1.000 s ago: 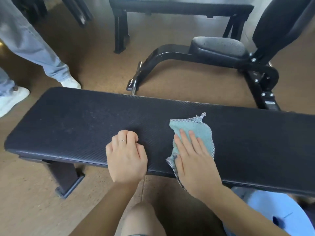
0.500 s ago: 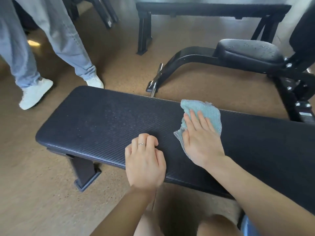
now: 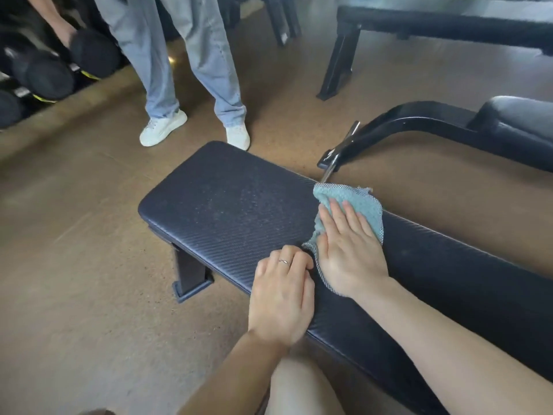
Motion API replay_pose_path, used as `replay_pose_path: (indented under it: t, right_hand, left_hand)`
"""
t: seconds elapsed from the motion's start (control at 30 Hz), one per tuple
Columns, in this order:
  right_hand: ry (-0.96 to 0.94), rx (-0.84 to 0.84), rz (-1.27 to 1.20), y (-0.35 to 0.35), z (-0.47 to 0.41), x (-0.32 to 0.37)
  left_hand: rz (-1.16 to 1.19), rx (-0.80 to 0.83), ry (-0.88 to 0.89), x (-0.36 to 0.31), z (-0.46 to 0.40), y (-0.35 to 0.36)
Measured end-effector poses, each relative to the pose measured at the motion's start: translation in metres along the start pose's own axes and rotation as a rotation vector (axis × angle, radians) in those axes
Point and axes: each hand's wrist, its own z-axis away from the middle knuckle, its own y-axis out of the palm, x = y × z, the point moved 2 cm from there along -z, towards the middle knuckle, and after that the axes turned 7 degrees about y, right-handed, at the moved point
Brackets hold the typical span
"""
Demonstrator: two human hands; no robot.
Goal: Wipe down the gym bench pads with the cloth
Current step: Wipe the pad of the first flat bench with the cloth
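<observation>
Teal cloth (image 3: 356, 205) lies flat under the right hand (image 3: 347, 250), fingers straight, pressing it onto the black padded surface (image 3: 227, 205). Just beside it, the left hand (image 3: 282, 295) rests with curled fingers, holding nothing.

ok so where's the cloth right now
In the head view the blue cloth lies on the flat bench pad at its far edge, pressed flat under the right hand, just right of the left hand.
</observation>
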Motion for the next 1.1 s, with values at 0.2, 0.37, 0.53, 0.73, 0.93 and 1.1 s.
replay_pose_path:
  t: [0.2,0.37,0.53,0.73,0.93,1.1]
  right_hand:
    - [0.082,0.067,0.026,-0.006,-0.037,0.007]
    - [-0.020,-0.008,0.000,0.000,0.026,0.036]
    - [-0.194,0.029,-0.011,0.005,0.090,0.057]
    - [-0.051,0.025,0.011,0.001,-0.004,0.042]
    - [0.186,0.026,0.003,0.002,-0.053,0.053]
    - [0.085,0.029,-0.017,0.006,0.010,0.088]
  left_hand:
    - [-0.103,-0.098,-0.130,0.045,0.013,-0.027]
    - [-0.124,-0.012,-0.049,0.066,0.010,-0.026]
    - [-0.168,0.072,0.165,0.086,0.001,-0.041]
    - [-0.184,0.103,0.229,0.120,-0.012,-0.048]
    - [-0.237,0.052,0.162,0.119,-0.016,-0.037]
    - [-0.190,0.021,0.128,0.113,-0.016,-0.037]
